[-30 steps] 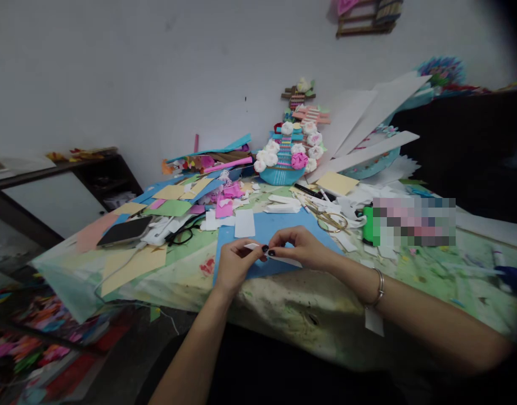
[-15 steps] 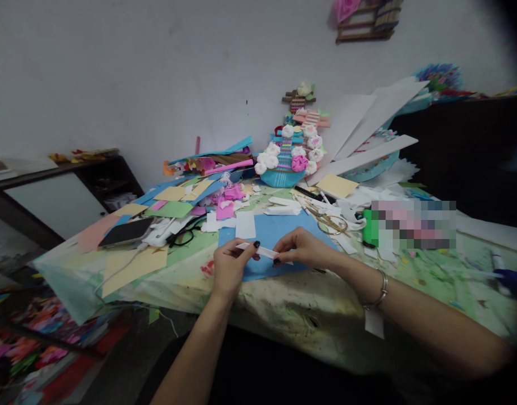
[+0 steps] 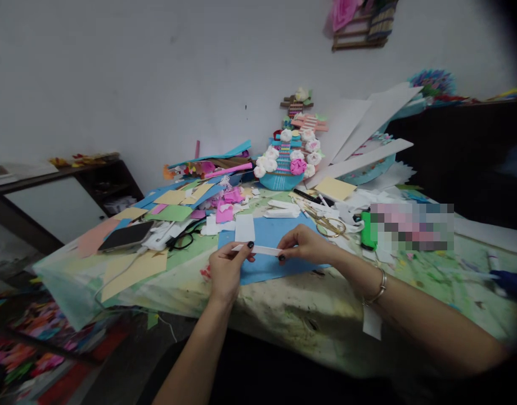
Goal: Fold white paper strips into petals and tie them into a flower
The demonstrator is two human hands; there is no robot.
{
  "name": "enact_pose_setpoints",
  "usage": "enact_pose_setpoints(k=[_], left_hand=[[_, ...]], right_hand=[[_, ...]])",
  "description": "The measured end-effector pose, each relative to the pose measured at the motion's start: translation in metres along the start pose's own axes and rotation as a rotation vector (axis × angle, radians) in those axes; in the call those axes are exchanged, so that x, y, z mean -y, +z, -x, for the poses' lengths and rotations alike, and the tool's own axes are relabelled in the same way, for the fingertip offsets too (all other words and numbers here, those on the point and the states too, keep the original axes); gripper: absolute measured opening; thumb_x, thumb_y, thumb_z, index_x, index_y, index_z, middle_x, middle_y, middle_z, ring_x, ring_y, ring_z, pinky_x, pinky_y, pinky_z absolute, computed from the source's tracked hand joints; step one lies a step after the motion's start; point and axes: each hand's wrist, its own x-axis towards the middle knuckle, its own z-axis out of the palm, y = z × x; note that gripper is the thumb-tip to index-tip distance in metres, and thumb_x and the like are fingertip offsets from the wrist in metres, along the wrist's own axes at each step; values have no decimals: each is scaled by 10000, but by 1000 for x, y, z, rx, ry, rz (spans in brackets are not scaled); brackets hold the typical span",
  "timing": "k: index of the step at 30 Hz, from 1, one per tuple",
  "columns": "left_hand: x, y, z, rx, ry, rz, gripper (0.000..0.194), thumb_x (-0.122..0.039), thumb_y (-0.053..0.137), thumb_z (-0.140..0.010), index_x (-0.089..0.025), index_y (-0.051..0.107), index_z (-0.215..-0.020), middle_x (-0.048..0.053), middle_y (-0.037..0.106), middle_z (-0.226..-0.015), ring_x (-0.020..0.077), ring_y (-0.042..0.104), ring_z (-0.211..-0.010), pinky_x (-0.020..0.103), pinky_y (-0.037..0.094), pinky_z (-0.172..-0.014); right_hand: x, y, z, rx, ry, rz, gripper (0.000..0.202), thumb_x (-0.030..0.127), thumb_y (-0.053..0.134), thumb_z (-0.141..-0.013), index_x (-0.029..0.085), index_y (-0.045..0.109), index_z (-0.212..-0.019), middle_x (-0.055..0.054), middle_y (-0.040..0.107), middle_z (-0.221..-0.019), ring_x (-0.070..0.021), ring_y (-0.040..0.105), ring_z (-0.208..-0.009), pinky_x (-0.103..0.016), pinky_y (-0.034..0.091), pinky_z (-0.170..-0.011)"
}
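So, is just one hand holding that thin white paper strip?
No, the left hand pinches one end of the thin white paper strip and the right hand holds the other.

Light is dim and greyish, perhaps from above, leaving the wall [image 3: 165, 84] dull and shadows soft. Black swallows the upper right corner, the edges stretch, the colourful heap [image 3: 41, 337] at lower left blurs, and coarse pixelation covers a patch at right.
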Motion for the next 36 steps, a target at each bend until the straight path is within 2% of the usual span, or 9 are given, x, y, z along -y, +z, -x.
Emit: enact_pose_setpoints(k=[13,18,22,25,31,36], left_hand=[[-1,0,0,111,-61,-50,157,-292,726,-668,-138,699,-683,19,665,-550,110,570,-484,217,430,-543],[-8,4,2,217,-88,-113,157,-287,730,-651,-136,696,-630,20,647,-508,122,576,-485,212,434,-532],[-10,4,2,268,-95,-148,153,-279,731,-644,-137,694,-602,19,641,-503,124,565,-486,211,425,-519],[-10,4,3,263,-95,-149,153,-280,720,-658,-138,691,-607,18,641,-510,120,564,-492,210,425,-523],[-6,3,2,196,-94,-124,190,-320,716,-666,-135,674,-648,12,642,-534,106,553,-480,208,423,-514],[-2,2,1,122,-78,-147,233,-326,741,-630,-139,609,-588,-16,598,-485,88,520,-441,189,389,-473]], right_hand=[[5,-15,4,87,-25,117,195,302,667,-714,126,710,-785,-53,712,-712,-157,653,-673,-247,498,-642],[6,-1,2,107,-97,186,311,352,655,-733,126,704,-941,-35,694,-782,-129,592,-677,-208,438,-592],[6,16,-1,57,-83,195,313,391,608,-772,101,721,-811,-16,657,-652,-102,530,-575,-193,375,-524],[5,20,-2,36,-57,158,332,399,592,-785,93,720,-764,-25,664,-634,-105,535,-564,-200,378,-530],[1,8,1,84,-47,193,308,394,612,-769,111,726,-729,-15,688,-637,-102,530,-540,-199,350,-502],[-1,2,3,123,-14,126,321,420,630,-748,115,728,-761,-28,716,-690,-127,590,-589,-213,416,-561]])
